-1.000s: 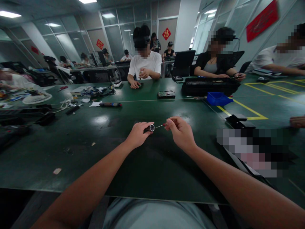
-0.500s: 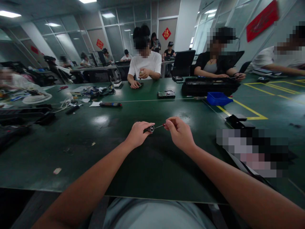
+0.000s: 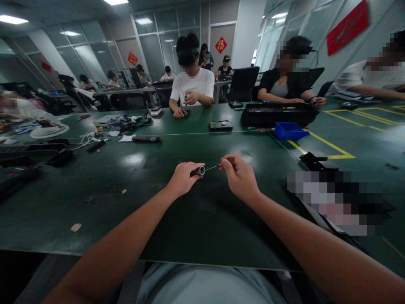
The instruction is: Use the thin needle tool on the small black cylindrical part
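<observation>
the left hand [image 3: 183,179] grips a small dark metal cylinder [image 3: 199,170] just above the dark green table [image 3: 133,202]. the right hand [image 3: 240,177] pinches a thin red-handled screwdriver [image 3: 212,167], its tip at the cylinder's end.

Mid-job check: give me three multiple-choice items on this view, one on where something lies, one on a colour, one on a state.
1. Where is the blue bin?
A. far right of the hands
B. by the near table edge
C. under the left arm

2. What colour is the table?
A. white
B. dark green
C. red

3. What is the right hand doing?
A. lying flat and empty
B. pinching a thin screwdriver
C. holding a cup

Answers: 1 A, it sits beside the yellow floor-tape line; 2 B, the bare top shows it; 3 B, the tip points into the small cylinder in the left hand.
</observation>
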The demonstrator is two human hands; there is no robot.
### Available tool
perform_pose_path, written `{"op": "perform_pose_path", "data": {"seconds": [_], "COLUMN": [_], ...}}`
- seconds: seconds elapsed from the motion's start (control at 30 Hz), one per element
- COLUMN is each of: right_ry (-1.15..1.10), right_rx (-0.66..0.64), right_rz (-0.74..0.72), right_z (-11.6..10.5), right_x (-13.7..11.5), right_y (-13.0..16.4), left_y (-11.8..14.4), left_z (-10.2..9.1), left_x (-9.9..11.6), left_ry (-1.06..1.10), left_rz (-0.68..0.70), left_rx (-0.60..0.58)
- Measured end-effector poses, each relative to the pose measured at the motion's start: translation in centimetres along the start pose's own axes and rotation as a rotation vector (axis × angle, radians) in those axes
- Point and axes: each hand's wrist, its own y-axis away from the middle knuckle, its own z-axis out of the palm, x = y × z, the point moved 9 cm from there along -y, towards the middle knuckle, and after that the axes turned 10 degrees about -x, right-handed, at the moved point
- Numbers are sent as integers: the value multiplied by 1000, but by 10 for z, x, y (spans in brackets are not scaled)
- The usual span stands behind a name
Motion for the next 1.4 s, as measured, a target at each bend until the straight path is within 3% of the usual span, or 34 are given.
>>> {"op": "perform_pose_path", "data": {"seconds": [0.17,0.6,0.83,1.1,1.4], "right_ry": [-57,28,70,140,152], "right_rx": [-92,65,-5,45,68], "right_rz": [33,24,-22,0,29], "right_z": [11,-8,-1,-8,-12], "right_x": [4,3,-4,-5,-4], "right_y": [-2,-1,-1,-2,-3], "left_y": [-1,-1,-1,-2,-1], "left_z": [2,3,5,8,5], "left_x": [-1,-5,-5,-7,-14], "left_ry": [8,-15,-7,42,128], "left_rz": [9,6,-3,-24,-89], "left_rx": [-22,-4,-20,-64,-26]}}
